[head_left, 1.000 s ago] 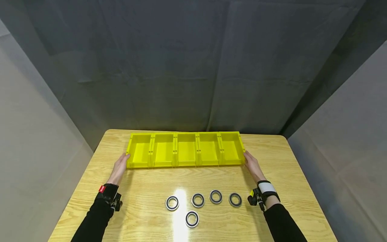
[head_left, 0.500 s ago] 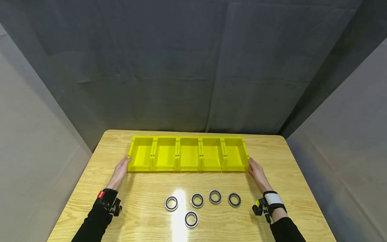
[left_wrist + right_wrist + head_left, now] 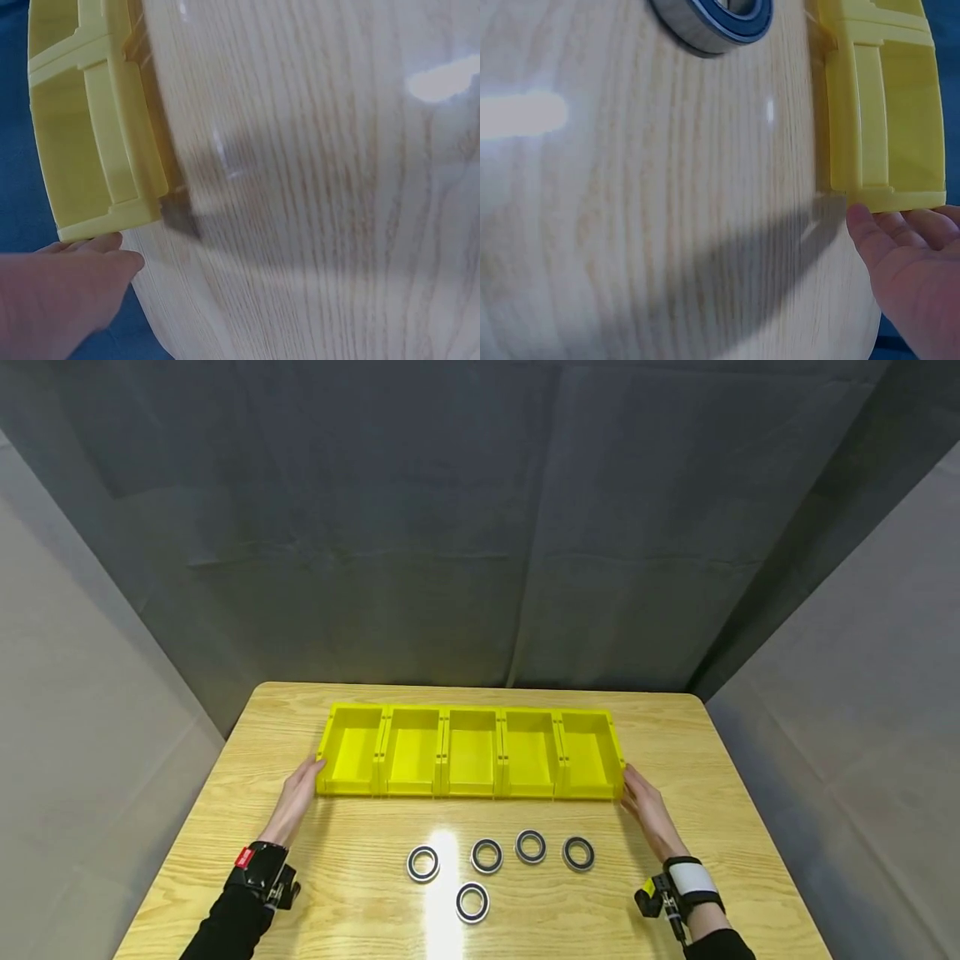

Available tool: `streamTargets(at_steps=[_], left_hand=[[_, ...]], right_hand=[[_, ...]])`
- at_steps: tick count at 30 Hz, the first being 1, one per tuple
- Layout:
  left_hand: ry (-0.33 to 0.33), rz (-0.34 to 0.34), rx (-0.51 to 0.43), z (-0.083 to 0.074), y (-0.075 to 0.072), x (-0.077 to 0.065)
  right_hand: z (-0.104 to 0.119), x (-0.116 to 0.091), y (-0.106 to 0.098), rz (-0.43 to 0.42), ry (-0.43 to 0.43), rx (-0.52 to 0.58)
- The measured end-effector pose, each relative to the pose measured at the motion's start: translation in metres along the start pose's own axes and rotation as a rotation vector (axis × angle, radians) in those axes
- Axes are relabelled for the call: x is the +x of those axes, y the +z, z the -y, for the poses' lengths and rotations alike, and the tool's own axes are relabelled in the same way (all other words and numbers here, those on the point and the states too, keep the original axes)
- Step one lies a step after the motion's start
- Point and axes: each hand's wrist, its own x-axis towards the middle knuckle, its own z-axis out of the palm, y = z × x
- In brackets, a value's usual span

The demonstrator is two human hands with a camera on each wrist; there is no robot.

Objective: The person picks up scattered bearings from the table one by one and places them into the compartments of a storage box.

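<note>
A long row of joined yellow storage bins [image 3: 471, 752] lies across the table, its open compartments facing up. At its left end my left hand [image 3: 296, 797] presses against the outer wall; in the left wrist view that hand's fingers [image 3: 105, 244] touch the end bin. On the opposite end rests my right hand [image 3: 651, 814], with extended fingers [image 3: 911, 229] along the wall in the right wrist view. Several ball bearings lie flat in front of the bins, among them a left one [image 3: 423, 864], a front one [image 3: 472, 902] and a right one [image 3: 578, 854].
The wooden table [image 3: 360, 893] has rounded back corners. A dark grey curtain [image 3: 390, 527] hangs behind it, and pale panels [image 3: 90, 693] stand at both sides. A bright light reflection lies among the bearings.
Both hands and the yellow bin row have moved toward me and slightly right, so the row stands closer to the bearings. The bearings have kept their places on the table.
</note>
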Motion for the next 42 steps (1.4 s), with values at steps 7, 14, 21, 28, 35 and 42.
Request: streamTargets(at_steps=[7,14,21,28,35,42], left_hand=[[0.011,0.004,0.015,0.000,0.000,-0.003],[0.006,0.002,0.020,-0.001,0.001,-0.001],[0.078,-0.062,0.162,-0.008,0.014,-0.002],[0.223,-0.130,0.338,-0.017,0.037,-0.004],[0.317,-0.106,0.420,-0.022,0.058,0.004],[0.395,-0.090,0.526,-0.031,0.078,0.016]], right_hand=[[0.000,-0.004,0.001,-0.003,-0.007,0.011],[0.003,0.000,0.001,-0.005,0.016,-0.005],[0.008,-0.004,0.006,-0.089,-0.002,-0.074],[0.001,-0.018,0.017,-0.286,-0.110,-0.310],[-0.012,-0.028,0.032,-0.254,-0.209,-0.594],[-0.018,-0.037,0.049,-0.193,-0.266,-0.774]])
